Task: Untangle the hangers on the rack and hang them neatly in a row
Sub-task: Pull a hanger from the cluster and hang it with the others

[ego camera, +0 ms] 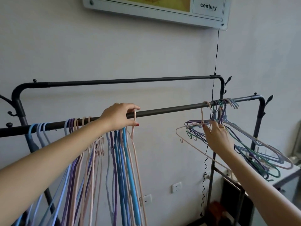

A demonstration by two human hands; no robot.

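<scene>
Head view: left hand (119,117) pinches pink hanger (134,136) hook on front rail (171,108) mid-span; right hand (217,137) fingers reach, loosely curled, into tangled hangers (244,144) near rail's right end. Light, stiff, snag-prone; best taken by hooks.

word "century" in black on the white wall panel (209,13), other print unreadable
</scene>
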